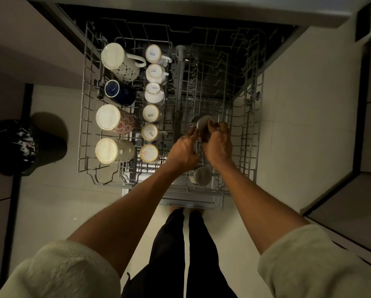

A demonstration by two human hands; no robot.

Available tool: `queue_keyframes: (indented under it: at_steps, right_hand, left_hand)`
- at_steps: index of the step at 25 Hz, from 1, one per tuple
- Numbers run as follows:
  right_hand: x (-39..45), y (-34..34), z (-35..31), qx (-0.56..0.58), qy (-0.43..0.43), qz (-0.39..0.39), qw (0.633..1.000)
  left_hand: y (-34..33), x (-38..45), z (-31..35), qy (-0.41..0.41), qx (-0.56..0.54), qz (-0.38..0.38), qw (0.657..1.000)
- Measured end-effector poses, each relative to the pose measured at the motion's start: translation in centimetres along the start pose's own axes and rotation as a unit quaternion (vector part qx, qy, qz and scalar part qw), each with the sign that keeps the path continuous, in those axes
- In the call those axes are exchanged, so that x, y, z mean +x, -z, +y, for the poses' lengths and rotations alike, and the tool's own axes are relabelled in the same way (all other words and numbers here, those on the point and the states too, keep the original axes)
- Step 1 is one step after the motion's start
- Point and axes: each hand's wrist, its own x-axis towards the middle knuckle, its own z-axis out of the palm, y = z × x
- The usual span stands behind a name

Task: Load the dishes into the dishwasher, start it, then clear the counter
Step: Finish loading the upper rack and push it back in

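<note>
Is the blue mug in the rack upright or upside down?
Upside down, tilted: the blue mug shows its base ring upward, like the other mugs beside it in the rack.

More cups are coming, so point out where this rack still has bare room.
The upper rack is free in its right half behind both hands, left hand and right hand, which hold a steel cup. The left half is crowded: large mugs, then small white cups.

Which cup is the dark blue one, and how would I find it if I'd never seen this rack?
Start at the pulled-out wire rack of the dishwasher and follow the row of big mugs along its left edge. The dark blue mug is second from the back, lying bottom-up between the white patterned mug and the red-flowered mug. It is the only dark cup there.
</note>
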Motion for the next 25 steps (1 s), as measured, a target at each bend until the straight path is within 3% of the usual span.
queue_keyframes:
  at_steps: [5, 9, 18, 25]
  right_hand:
    - [0.2, 0.6, -0.4, -0.028, -0.010, -0.040, 0.999]
    - [-2.3, 0.4, -1.0, -0.061, 0.000, -0.036, 0.997]
    - [-10.5, 3.3, -4.5, -0.087, 0.122, -0.050, 0.987]
    - [-15.1, 3.9, -13.7, -0.101, 0.228, -0.020, 0.968]
  left_hand:
    - [-0.3, -0.5, 0.2, 0.001, 0.001, -0.038, 0.999]
    - [-0.3, -2.1, 1.2, 0.008, 0.032, -0.025, 0.999]
    - [2.6, -9.6, 1.7, 0.042, 0.115, 0.043, 0.992]
    - [9.9, -16.9, -0.6, 0.092, 0.158, 0.105, 0.978]
